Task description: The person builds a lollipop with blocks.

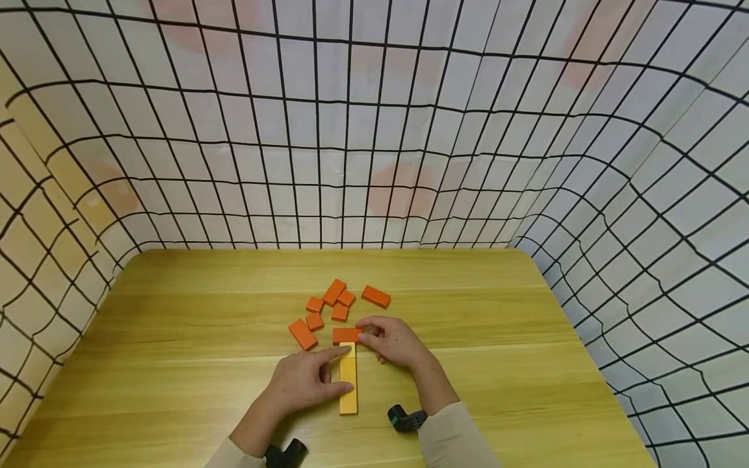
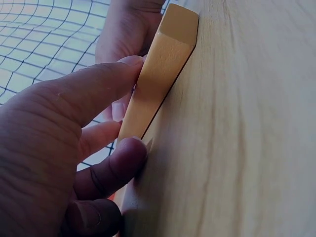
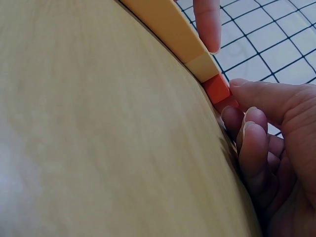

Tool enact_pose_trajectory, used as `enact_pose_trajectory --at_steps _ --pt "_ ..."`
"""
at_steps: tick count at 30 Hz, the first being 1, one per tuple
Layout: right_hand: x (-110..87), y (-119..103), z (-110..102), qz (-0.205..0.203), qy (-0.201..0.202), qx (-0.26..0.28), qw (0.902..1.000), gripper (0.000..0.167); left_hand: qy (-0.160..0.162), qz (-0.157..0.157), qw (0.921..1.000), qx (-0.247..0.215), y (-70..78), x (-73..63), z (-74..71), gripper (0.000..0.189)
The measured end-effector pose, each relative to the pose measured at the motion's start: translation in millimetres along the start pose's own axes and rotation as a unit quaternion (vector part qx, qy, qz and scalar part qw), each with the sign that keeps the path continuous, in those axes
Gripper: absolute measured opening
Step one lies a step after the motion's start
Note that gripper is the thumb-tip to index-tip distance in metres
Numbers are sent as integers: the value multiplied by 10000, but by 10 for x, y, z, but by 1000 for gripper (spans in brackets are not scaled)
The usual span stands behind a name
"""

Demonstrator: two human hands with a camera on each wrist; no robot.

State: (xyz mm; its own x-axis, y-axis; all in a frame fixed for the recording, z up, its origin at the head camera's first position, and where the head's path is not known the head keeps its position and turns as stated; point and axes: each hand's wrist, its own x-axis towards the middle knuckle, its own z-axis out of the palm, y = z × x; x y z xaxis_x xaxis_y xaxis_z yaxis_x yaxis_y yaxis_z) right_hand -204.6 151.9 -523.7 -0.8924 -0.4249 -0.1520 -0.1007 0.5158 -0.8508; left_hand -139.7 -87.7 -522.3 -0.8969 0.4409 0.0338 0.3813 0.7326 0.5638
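Observation:
Yellow blocks (image 1: pixel 348 404) lie end to end in a narrow row pointing away from me. Across the row's far end lies an orange block (image 1: pixel 345 335), forming a T shape with it. My left hand (image 1: pixel 301 383) comes from the left, its thumb and index fingertip spread along the row and pressing on the blocks. In the left wrist view, the thumb meets the edge of a yellow block (image 2: pixel 160 64). My right hand (image 1: pixel 398 341) pinches the right end of the orange block between thumb and index finger. The right wrist view shows that orange end (image 3: pixel 216 88) against the yellow row.
Several loose orange blocks, long and short, are scattered beyond the T, among them a long block (image 1: pixel 376 296) at the right and another (image 1: pixel 302 334) at the left. A black wire grid (image 1: pixel 345 149) surrounds the wooden table (image 1: pixel 497 325) at the back and sides.

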Motion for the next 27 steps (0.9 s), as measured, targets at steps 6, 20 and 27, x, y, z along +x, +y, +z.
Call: enact_pose_trajectory --at_steps 6,20,27 --pt "14 10 -2 14 -2 27 10000 26 28 -10 10000 -15 -1 4 -2 63" --pt "18 12 -2 185 41 155 9997 30 18 -210 9995 250 53 59 -18 83" --pt "7 2 -3 223 109 227 9994 30 -95 -394 9988 261 79 73 -16 84"
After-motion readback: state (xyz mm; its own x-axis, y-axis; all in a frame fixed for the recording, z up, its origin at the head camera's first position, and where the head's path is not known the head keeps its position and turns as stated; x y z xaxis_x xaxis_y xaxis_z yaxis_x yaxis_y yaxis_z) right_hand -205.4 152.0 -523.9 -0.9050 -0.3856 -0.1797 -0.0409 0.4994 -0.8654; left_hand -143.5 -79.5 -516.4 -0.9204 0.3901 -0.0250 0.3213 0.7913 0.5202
